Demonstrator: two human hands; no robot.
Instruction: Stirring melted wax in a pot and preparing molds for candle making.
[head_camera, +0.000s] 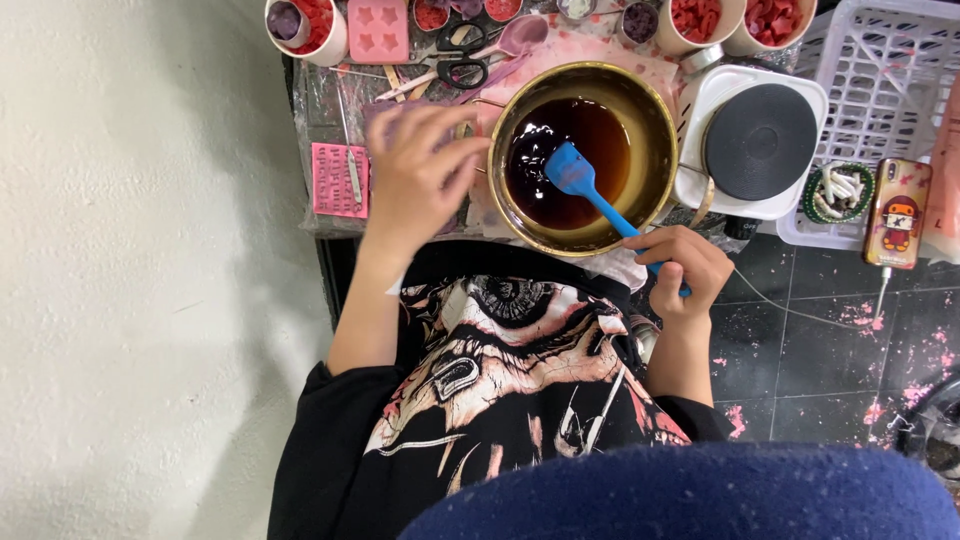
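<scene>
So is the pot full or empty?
Partly full. Dark brown liquid covers the bottom of the pot, well below its rim, and the blue spatula dips into it.

Your head view is evenly and brightly lit from above, with white glare on the dark liquid (560, 160) in the brass pot (660, 120), soft shadows under your forearms, slight motion blur on your left hand (420, 170), and a blurred blue shape (690, 495) along the bottom edge.

Head camera looks straight down, close above the worktable (330, 100).
</scene>
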